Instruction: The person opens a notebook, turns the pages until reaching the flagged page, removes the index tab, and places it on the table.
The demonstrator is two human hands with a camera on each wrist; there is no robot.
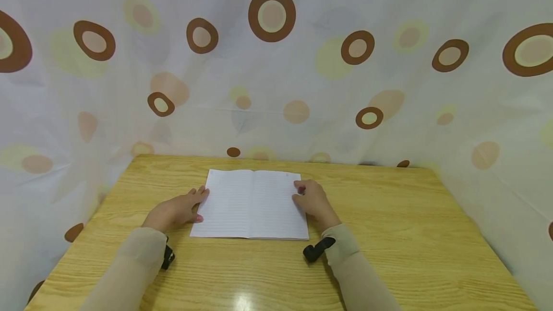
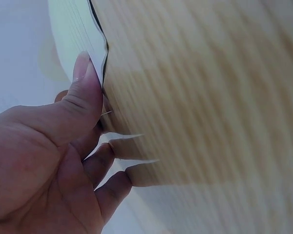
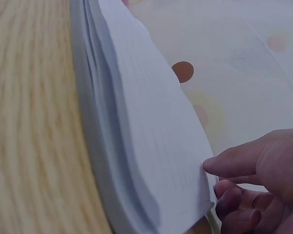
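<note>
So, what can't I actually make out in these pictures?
Head view: the tiny faint marks at the top corners of the open white lined paper notebook, too small to read.
Head view: its outer cover, hidden under the pages.
Left wrist view: most of the notebook, cut off by the top edge.
Right wrist view: the rest of the bare right hand, cut off by the right edge.

Notebook (image 1: 226, 205): white pages, ruled with fine, faint lines. Table (image 1: 410, 220): yellow-brown, with streaked wood grain. Cloth (image 1: 281, 78): pale grey-white, patterned with brown-ringed ovals, solid brown dots, and peach and pale-yellow spots. From my distant screen I make out the sleeves (image 1: 136, 258) as plain beige and the wrist cameras (image 1: 318, 249) as black.
</note>
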